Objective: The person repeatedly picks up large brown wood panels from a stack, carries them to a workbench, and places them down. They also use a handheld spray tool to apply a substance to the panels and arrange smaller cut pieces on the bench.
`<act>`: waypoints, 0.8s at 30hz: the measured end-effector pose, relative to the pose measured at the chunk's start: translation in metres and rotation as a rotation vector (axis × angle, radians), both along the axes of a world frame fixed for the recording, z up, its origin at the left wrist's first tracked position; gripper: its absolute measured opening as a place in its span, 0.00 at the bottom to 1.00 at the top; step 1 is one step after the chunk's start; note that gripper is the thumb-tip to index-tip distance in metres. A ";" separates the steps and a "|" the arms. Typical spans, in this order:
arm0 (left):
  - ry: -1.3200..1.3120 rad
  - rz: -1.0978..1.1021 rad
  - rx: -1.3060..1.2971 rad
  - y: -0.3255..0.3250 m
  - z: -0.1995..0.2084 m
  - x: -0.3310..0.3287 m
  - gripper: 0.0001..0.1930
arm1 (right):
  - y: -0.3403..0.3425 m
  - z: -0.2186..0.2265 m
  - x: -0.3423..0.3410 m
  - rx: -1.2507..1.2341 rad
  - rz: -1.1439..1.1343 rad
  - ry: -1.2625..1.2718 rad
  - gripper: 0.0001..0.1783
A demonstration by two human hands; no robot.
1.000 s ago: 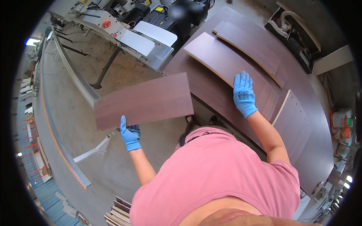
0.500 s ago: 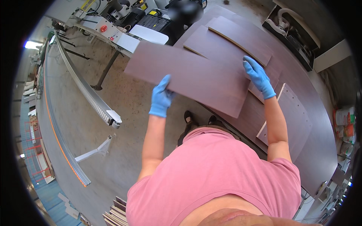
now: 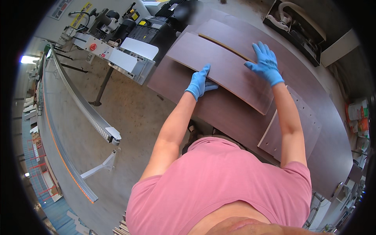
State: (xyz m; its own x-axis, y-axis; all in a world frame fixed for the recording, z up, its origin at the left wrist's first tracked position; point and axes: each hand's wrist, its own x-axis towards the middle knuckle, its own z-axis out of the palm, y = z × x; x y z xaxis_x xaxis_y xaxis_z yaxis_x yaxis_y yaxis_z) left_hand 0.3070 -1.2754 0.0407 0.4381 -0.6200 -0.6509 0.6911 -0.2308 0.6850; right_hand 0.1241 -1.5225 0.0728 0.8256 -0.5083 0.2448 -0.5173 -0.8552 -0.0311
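A long brown panel [image 3: 231,74] with a woodlike face lies over other boards on a large brown work surface [image 3: 329,156]. My left hand [image 3: 199,84], in a blue glove, grips its near edge with the thumb on top and fingers reaching underneath. At the panel's far right part, my blue-gloved right hand [image 3: 267,65] is spread open, fingers apart, palm down by the edge. Behind lies another brown panel [image 3: 231,33] with a pale raw edge. Close to my right forearm rests a drilled panel [image 3: 288,125] with a row of holes.
A machine with a red button [image 3: 93,47] and a white plate [image 3: 140,48] stands at the far left. A curved metal rail [image 3: 84,88] runs along the left floor. At the far right is a dark open box [image 3: 293,31] with a hose; buckets [image 3: 357,111] stand at the right.
The long panel has moved right and down from the air onto the boards. My left hand moved right with it, still gripping. My right hand shifted farther away and its fingers spread.
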 end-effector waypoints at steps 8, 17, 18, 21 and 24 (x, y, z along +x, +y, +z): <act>0.141 -0.069 0.059 0.028 0.002 -0.003 0.33 | -0.067 -0.021 0.074 0.207 -0.043 0.188 0.64; 0.158 0.175 0.047 -0.021 -0.007 -0.015 0.20 | -0.073 -0.001 0.098 0.207 -0.192 0.367 0.62; 0.153 0.171 0.050 -0.024 -0.006 -0.015 0.20 | -0.076 -0.002 0.099 0.197 -0.182 0.359 0.61; 0.152 0.141 0.057 -0.032 -0.007 -0.011 0.21 | -0.085 -0.008 0.099 0.183 -0.157 0.330 0.59; 0.187 0.114 -0.040 -0.021 0.002 -0.009 0.21 | -0.089 -0.013 0.099 0.193 -0.141 0.289 0.59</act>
State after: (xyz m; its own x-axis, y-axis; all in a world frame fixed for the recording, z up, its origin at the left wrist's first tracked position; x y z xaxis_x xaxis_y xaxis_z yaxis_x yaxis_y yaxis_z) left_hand 0.2984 -1.2961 0.0431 0.3805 -0.6001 -0.7037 0.8272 -0.1194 0.5490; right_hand 0.2229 -1.6119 0.0596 0.7650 -0.6362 -0.1000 -0.6409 -0.7674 -0.0203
